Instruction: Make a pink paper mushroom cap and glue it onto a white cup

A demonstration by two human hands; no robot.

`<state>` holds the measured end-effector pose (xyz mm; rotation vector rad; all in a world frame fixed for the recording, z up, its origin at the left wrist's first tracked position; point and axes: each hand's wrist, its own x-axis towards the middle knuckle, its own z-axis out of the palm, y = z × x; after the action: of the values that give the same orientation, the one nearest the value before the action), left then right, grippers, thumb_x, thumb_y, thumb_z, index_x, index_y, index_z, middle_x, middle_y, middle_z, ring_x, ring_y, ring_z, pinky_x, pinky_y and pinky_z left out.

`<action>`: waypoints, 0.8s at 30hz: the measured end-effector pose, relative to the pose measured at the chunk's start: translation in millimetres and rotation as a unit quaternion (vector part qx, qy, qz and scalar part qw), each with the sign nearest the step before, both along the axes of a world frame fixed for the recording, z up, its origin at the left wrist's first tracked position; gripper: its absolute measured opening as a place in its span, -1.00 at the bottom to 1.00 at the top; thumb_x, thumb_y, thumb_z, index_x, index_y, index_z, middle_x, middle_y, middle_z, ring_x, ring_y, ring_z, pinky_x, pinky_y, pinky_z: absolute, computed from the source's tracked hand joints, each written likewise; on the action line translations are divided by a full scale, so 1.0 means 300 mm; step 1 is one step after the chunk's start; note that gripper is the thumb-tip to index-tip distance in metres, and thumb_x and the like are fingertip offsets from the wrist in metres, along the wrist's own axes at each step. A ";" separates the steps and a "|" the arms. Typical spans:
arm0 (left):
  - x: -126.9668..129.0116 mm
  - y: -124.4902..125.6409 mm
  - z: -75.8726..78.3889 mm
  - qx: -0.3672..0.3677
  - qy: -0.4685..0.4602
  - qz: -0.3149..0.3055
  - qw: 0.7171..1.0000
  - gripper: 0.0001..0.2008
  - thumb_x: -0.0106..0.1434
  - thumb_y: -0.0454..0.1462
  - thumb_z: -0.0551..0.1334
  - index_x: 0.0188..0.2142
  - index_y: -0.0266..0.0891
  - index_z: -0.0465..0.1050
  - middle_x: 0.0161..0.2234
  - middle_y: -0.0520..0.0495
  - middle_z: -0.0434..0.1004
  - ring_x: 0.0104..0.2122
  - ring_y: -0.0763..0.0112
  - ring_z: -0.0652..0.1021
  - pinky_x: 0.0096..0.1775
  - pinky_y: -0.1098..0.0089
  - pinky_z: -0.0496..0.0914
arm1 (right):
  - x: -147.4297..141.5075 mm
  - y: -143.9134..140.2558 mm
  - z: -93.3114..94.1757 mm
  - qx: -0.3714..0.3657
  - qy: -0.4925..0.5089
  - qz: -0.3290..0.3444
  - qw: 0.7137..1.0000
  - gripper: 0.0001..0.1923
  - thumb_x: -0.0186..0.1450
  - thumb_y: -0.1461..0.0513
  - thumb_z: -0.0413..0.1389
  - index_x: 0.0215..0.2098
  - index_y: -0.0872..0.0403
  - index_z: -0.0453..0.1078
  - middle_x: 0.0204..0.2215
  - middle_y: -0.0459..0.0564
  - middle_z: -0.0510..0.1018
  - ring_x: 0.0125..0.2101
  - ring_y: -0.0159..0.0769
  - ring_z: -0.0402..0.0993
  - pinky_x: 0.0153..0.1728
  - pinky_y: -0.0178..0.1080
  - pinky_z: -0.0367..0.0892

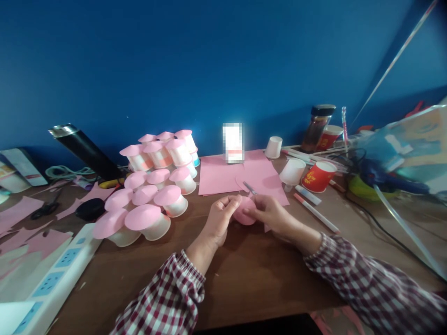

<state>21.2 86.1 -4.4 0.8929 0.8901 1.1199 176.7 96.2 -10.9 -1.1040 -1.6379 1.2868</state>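
While the left hand [220, 215] and right hand [267, 213] pinch a pink paper disc [244, 215] between them mid-table, small scissors [249, 188] lie just behind it. Pink-capped paper cups [153, 186] cluster toward the table's [244, 279] left; their contents are hidden.

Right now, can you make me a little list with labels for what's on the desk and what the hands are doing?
left hand: left hand pinches the edge of a pink paper circle
right hand: right hand holds the same circle, with small scissors poking up
left side: stack of cups with pink tops
behind hands: pink paper sheets
right side: red cup, white cup, pens
surface: brown desk
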 end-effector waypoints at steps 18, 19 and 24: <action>-0.049 0.031 -0.005 -0.012 -0.080 -0.037 0.996 -0.82 0.12 -0.29 0.29 -0.29 -0.36 0.45 -0.40 -0.07 0.49 -0.41 0.49 0.47 -0.31 0.45 0.37 | 0.028 0.016 0.043 0.121 -0.107 -0.049 0.986 -0.72 0.30 0.08 -0.01 -0.35 0.13 0.35 -0.50 -0.08 0.44 -0.50 -0.38 0.33 -0.50 -0.37 0.19; -0.055 0.038 -0.009 -0.015 -0.080 -0.024 0.996 -0.82 0.11 -0.29 0.30 -0.29 -0.35 0.45 -0.39 -0.06 0.48 -0.41 0.50 0.46 -0.33 0.47 0.36 | 0.042 0.024 0.052 0.130 -0.136 -0.070 0.980 -0.72 0.32 0.10 -0.03 -0.37 0.13 0.34 -0.52 -0.09 0.44 -0.52 -0.39 0.32 -0.51 -0.37 0.17; -0.078 0.060 -0.022 -0.027 -0.077 0.002 0.997 -0.82 0.09 -0.29 0.31 -0.31 -0.33 0.44 -0.36 -0.05 0.46 -0.38 0.51 0.44 -0.33 0.49 0.34 | 0.118 0.054 0.071 0.188 -0.360 -0.141 0.903 -0.77 0.31 0.13 -0.01 -0.43 0.08 0.34 -0.55 -0.10 0.47 -0.55 -0.37 0.35 -0.54 -0.35 0.07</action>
<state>-2.3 104.2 -11.0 0.7498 0.7926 1.1471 212.0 112.5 10.3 -1.5963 -2.0267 0.3376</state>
